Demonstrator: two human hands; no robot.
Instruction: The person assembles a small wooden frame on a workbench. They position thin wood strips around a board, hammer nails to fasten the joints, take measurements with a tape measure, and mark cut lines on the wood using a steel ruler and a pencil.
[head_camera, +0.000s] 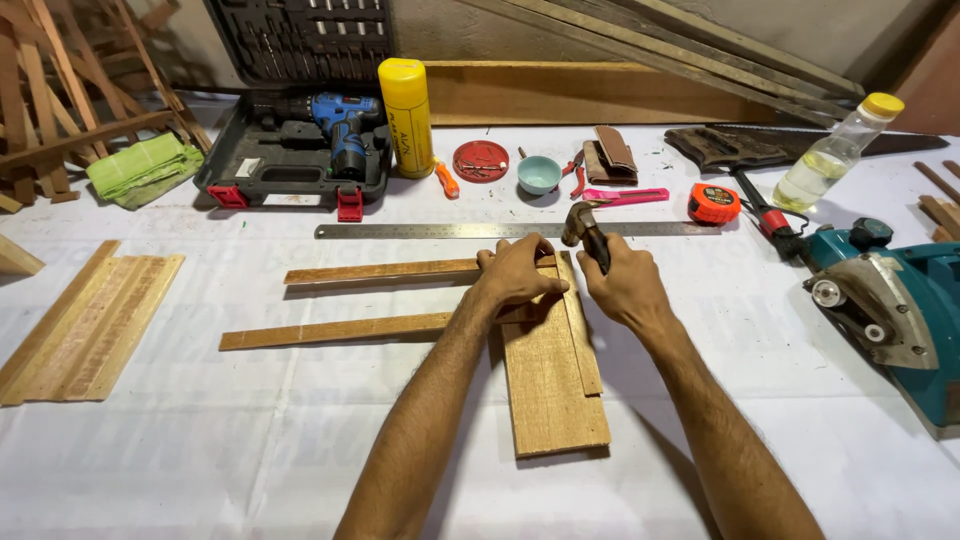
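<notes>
Near the middle of the bench, on its white cover, a flat wooden board (552, 385) lies with its long side running toward the near edge, and two thin wooden slats (340, 300) run from its far end out to the left. A narrower strip (582, 330) lies along the board's right side. The left hand (518, 275) presses down, fingers curled, where the slats meet the board; whether it pinches a nail I cannot tell. The right hand (625, 285) is closed around the handle of a hammer (585, 230), whose head is raised just above the joint. This reads as the nailing step: slats being fixed to the board. A strike here calls for the left fingers clear of the head and the slats held square.

Just beyond lies a long steel ruler (510, 230), then a tape measure (714, 204) and a small bowl (539, 174). A drill case (295, 150) sits toward the far left corner, a circular saw (890, 310) at the right edge.
</notes>
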